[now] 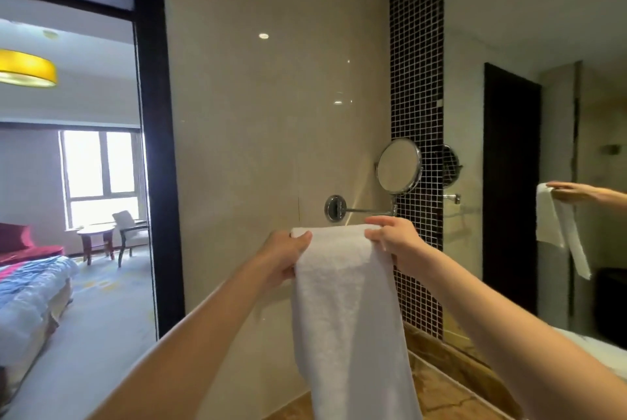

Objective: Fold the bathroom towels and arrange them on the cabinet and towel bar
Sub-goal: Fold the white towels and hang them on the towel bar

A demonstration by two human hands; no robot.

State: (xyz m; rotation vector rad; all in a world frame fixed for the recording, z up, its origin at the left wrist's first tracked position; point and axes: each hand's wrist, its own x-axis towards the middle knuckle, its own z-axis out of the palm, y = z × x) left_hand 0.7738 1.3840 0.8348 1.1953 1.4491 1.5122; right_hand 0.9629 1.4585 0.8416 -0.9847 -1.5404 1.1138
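A long white towel [342,304] hangs folded lengthwise in front of the beige wall. My left hand [288,253] grips its upper left corner and my right hand [393,238] grips its upper right corner, both at about the same height. The towel drapes straight down past the brown marble counter [437,382]. Whatever lies behind the towel's top edge is hidden, so I cannot tell whether it rests on a bar. The large wall mirror [543,46] on the right reflects a hand and the hanging towel.
A round chrome swing-arm mirror [398,166] juts from the wall just above my right hand, next to a strip of black mosaic tile [416,80]. On the left, a dark-framed glass partition [149,148] looks into a bedroom with a bed, table and chair.
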